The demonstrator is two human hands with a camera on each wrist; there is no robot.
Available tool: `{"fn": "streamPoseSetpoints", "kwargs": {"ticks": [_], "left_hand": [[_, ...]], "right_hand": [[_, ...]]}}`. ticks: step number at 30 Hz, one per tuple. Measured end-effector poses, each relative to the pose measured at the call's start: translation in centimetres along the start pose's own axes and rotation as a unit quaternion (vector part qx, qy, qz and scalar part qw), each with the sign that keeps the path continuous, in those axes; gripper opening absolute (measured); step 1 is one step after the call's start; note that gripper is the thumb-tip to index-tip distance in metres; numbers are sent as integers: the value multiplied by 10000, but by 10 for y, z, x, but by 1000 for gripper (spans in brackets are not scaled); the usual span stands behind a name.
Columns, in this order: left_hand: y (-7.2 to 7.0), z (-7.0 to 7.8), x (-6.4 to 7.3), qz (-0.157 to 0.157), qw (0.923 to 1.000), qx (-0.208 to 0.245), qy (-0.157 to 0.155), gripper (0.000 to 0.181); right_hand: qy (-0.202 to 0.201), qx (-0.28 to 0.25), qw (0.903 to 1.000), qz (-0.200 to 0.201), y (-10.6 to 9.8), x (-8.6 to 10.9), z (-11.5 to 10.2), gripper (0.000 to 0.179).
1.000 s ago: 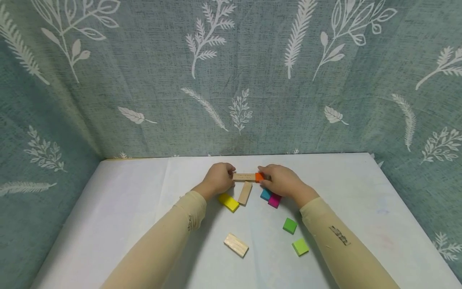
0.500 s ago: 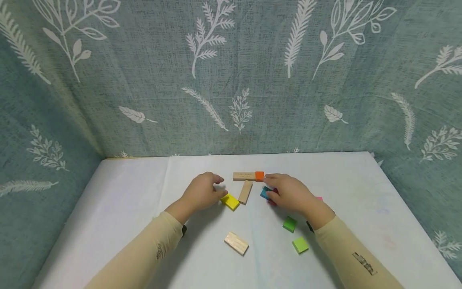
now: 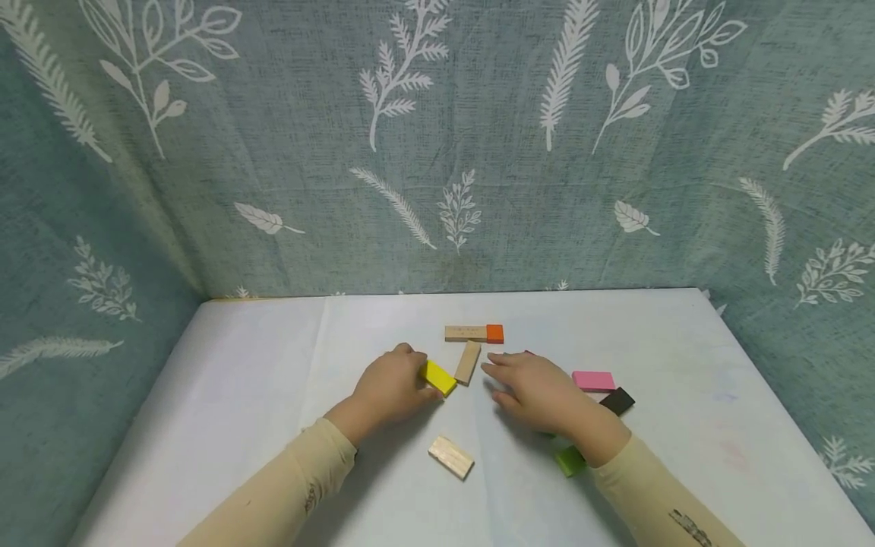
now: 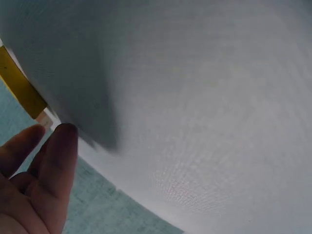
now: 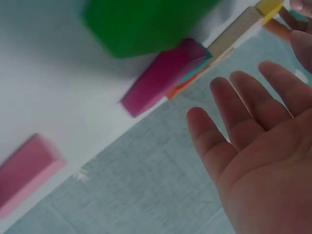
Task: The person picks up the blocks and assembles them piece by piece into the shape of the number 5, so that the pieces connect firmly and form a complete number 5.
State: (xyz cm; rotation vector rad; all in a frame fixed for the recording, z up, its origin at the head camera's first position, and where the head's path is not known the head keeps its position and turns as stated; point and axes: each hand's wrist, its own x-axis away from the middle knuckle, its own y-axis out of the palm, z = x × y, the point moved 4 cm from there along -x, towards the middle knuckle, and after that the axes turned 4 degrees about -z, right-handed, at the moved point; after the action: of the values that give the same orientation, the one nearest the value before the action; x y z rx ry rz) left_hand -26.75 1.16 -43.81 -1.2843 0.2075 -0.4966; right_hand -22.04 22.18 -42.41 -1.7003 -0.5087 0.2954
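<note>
My left hand (image 3: 390,391) is at the yellow block (image 3: 440,379), its thumb and fingers spread to either side of the block's near end. In the left wrist view the fingertips show just short of that yellow block (image 4: 19,83). A slanted plain wooden block (image 3: 468,363) lies beside it. Behind them, a second wooden block (image 3: 465,333) lies end to end with an orange block (image 3: 495,333). My right hand (image 3: 543,391) hovers with straight, spread fingers over the blocks on the right. The magenta block (image 5: 161,78) and teal block (image 5: 196,70) beneath are mostly hidden in the head view.
A pink block (image 3: 593,381) and black block (image 3: 617,400) lie right of my right hand. The light green block (image 3: 569,461) is partly behind that wrist; a darker green block (image 5: 146,24) is nearby. Another wooden block (image 3: 451,457) lies nearer on the white table (image 3: 253,365).
Both hands have left the far wooden and orange blocks. My left hand drew back, then came to the yellow block. My right hand came nearer and lower, uncovering the pink and black blocks.
</note>
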Motion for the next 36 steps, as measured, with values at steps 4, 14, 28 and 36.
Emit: {"fn": "streamPoseSetpoints", "kwargs": {"ticks": [4,14,28,36], "left_hand": [[-2,-1,-1,-1,9998,-172,-24,61],[-13,-29,-27,-1364,9785,1119,1071,85],[-2,-59,-51,-1855,9315,2916,1137,65],[5,-50,-50,-1847,9381,2631,1289,63]], "right_hand": [[45,-175,9998,108,1,10,8,51],[421,-909,9948,160,4,27,17,57],[785,-2194,9725,20,9,33,32,57],[826,-2338,9688,1,7,28,33,54]]}}
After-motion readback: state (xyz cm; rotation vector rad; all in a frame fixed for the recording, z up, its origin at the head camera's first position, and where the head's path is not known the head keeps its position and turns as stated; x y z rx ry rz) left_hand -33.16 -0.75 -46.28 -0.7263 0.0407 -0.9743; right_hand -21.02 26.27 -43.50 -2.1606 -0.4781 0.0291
